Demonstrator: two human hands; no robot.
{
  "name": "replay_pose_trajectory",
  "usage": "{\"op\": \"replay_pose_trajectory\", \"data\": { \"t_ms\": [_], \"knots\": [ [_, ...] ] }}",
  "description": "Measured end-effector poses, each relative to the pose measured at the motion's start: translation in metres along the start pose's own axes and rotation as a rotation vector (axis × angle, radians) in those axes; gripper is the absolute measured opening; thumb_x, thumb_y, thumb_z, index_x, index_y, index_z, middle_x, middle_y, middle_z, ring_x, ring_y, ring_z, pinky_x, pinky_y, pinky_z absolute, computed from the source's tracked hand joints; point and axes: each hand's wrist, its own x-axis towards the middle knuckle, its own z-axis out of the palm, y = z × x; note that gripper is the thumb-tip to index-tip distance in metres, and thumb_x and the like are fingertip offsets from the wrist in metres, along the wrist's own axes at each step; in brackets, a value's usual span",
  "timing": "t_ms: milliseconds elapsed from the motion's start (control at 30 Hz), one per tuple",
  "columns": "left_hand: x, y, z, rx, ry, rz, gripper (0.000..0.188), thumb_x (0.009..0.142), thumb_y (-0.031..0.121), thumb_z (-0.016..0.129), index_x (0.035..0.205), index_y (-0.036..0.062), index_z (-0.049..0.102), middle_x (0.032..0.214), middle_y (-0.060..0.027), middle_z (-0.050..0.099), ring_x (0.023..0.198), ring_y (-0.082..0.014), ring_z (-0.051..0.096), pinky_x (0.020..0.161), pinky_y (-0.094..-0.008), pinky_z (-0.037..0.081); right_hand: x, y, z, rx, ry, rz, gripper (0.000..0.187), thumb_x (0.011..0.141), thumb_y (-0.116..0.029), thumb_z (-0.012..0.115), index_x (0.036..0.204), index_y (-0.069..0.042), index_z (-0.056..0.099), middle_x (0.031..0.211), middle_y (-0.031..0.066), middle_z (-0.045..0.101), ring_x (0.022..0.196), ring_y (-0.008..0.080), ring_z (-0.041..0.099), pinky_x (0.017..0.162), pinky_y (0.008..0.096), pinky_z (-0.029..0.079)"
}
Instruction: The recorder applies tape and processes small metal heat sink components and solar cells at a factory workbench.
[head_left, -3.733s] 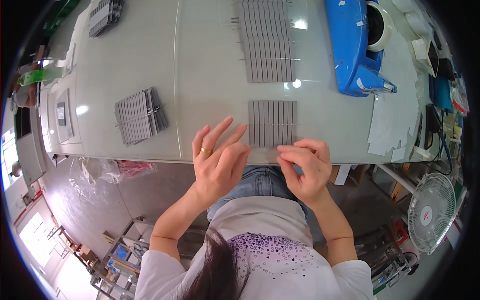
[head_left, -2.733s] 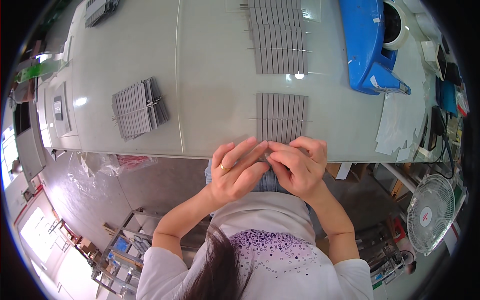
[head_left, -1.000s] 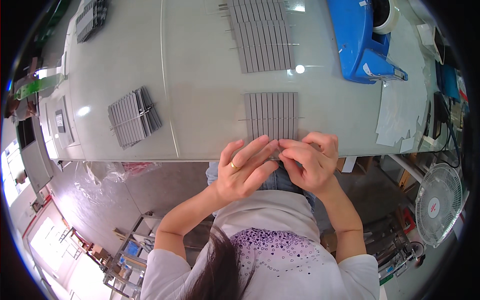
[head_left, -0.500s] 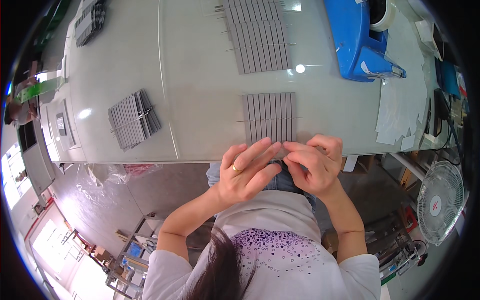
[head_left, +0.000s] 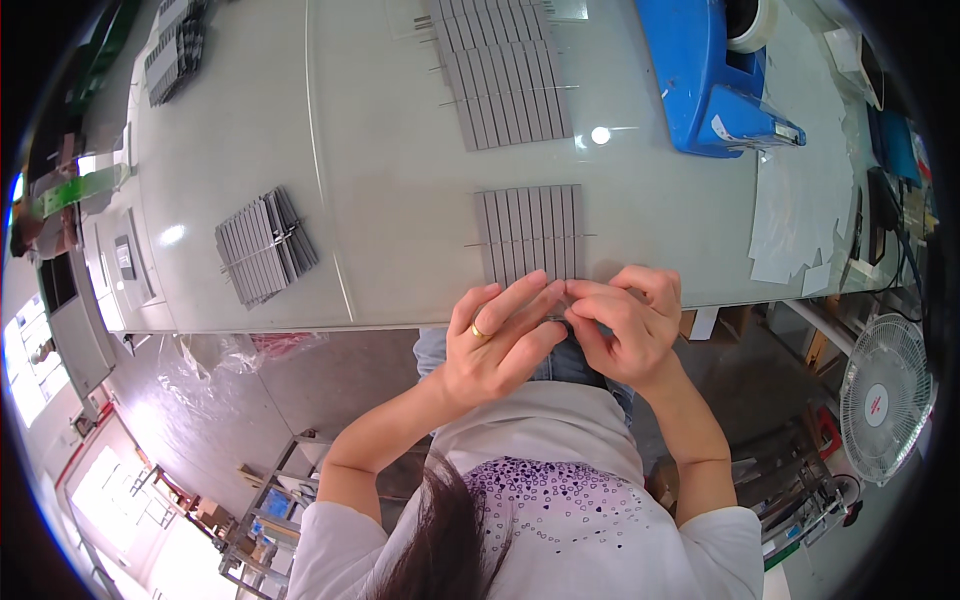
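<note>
Since the frame before, my 2 hands have hardly moved; they stay together at the near edge of the pale grey glossy worktop (head_left: 380,180), and the view has only shifted a little. My left hand (head_left: 497,345), with a gold ring on 1 finger, has its fingers stretched out flat and close together, the tips reaching toward my right hand (head_left: 628,322). The right hand is curled, its fingertips pressed together against the left fingertips. If something small is pinched between them, I cannot tell, because it is hidden.

Just beyond my fingers lies the flat row of grey narrow strips threaded on a thin wire (head_left: 530,235); its near end is touching or almost touching my fingertips. A second, bigger row of the same grey strips (head_left: 505,70) lies farther away. A loose fanned bundle of grey strips (head_left: 262,247) is well apart on my left. A blue plastic tape dispenser (head_left: 705,75) stands at the far right.
</note>
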Motion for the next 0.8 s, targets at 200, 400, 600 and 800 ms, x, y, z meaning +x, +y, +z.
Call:
{"op": "replay_pose_trajectory", "data": {
  "t_ms": [200,400,600,800],
  "knots": [
    [0.003,0.002,-0.002,0.000,-0.001,0.011,0.019,0.081,0.012,0.074,0.088,0.0155,0.057,0.107,-0.0027,0.074,0.118,-0.0226,0.060,0.105,-0.0382,0.034,-0.001,-0.001,-0.006,0.008,-0.006,0.007,0.020,0.071,-0.011,0.076,0.085,-0.016,0.062,0.089,-0.0064,0.072,0.076,0.0160,0.052,0.070,0.0302,0.037],
    [0.006,0.003,0.002,0.016,-0.014,0.030,0.020,0.080,0.011,0.075,0.089,0.0142,0.057,0.107,-0.0024,0.074,0.118,-0.0220,0.060,0.105,-0.0381,0.034,-0.003,0.003,-0.006,0.000,-0.017,0.023,0.024,0.070,-0.006,0.076,0.087,-0.015,0.061,0.091,-0.0050,0.073,0.077,0.0176,0.051,0.069,0.0302,0.038],
    [0.007,0.003,0.002,0.019,-0.009,0.033,0.020,0.080,0.011,0.075,0.090,0.0138,0.058,0.107,-0.0027,0.074,0.117,-0.0218,0.060,0.105,-0.0379,0.034,-0.002,0.003,-0.008,0.004,-0.017,0.024,0.024,0.071,-0.005,0.076,0.088,-0.014,0.061,0.090,-0.0051,0.073,0.078,0.0178,0.051,0.069,0.0302,0.038],
    [0.008,0.002,-0.012,-0.110,0.003,-0.058,0.023,0.077,0.011,0.078,0.089,0.0130,0.059,0.107,-0.0051,0.074,0.120,-0.0269,0.057,0.104,-0.0401,0.035,0.001,0.002,-0.012,0.060,-0.034,0.060,0.021,0.073,-0.006,0.074,0.087,-0.012,0.060,0.090,-0.0005,0.073,0.080,0.0209,0.051,0.069,0.0308,0.041]
  ]
}}
